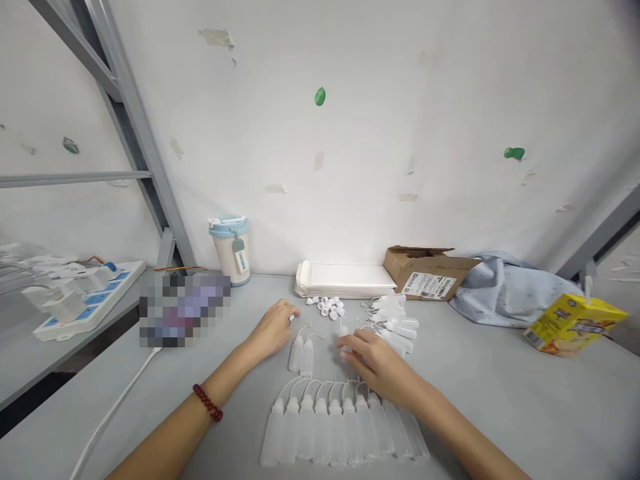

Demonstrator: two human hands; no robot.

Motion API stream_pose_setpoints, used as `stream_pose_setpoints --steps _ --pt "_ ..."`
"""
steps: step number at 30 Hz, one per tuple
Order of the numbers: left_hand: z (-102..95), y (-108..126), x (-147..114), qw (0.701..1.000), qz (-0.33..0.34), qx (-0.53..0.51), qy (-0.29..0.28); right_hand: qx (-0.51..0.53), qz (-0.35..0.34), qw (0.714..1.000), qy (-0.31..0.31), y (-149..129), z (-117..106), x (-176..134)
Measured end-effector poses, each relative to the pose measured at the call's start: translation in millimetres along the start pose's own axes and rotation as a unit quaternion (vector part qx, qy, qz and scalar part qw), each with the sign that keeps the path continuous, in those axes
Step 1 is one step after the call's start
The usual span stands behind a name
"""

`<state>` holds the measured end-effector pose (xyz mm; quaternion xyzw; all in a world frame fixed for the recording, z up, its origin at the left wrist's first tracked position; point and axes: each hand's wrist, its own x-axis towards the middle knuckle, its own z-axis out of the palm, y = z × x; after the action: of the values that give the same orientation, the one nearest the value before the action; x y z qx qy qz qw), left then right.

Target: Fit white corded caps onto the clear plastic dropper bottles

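My left hand (273, 328) is closed in a pinch, with a small white cap (292, 319) partly showing at the fingertips. My right hand (367, 357) curls its fingers around a small translucent squeeze bottle (343, 328), mostly hidden by them. Between the hands lie two small bottles (307, 358) with thin bent tubes. Nearer me is a row of larger translucent bottles (320, 433), also with curved tubes; my right forearm covers its right end. Loose white caps (330, 307) are heaped beyond my hands, and more small bottles (400, 325) lie to the right of them.
Along the wall stand a cream and blue tumbler (233, 253), a stack of flat white boxes (345, 280) and an open cardboard box (430, 277). Pale blue cloth (505, 290) and a yellow carton (573, 325) lie right. A power strip (95, 300) and white cable (117, 407) are left.
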<state>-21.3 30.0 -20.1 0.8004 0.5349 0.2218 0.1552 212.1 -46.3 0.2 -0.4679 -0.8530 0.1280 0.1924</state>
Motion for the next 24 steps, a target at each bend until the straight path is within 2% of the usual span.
stream_pose_setpoints --steps 7,11,13,15,17,19,24 --pt "-7.3 2 -5 0.999 -0.035 -0.024 0.028 -0.017 -0.035 0.995 0.092 3 -8 -3" --pt "-14.7 24 -8 0.994 -0.05 -0.085 0.043 -0.029 -0.064 0.992 0.105 -1 -8 -5" --pt "-19.0 40 -13 0.987 -0.039 -0.155 0.013 -0.033 -0.076 0.992 0.099 -4 -7 -6" --pt "-21.9 55 -18 0.947 -0.046 -0.315 -0.045 -0.031 -0.087 0.992 0.089 -8 -6 -7" --pt "-22.3 65 -23 0.909 -0.05 -0.407 -0.071 -0.022 -0.1 0.992 0.075 -11 -6 -9" --pt "-20.6 70 -26 0.89 -0.044 -0.446 -0.083 -0.01 -0.109 0.992 0.06 -15 -7 -10" --pt "-16.1 75 -30 0.868 -0.034 -0.483 -0.108 0.023 -0.11 0.993 0.029 -21 -10 -12"
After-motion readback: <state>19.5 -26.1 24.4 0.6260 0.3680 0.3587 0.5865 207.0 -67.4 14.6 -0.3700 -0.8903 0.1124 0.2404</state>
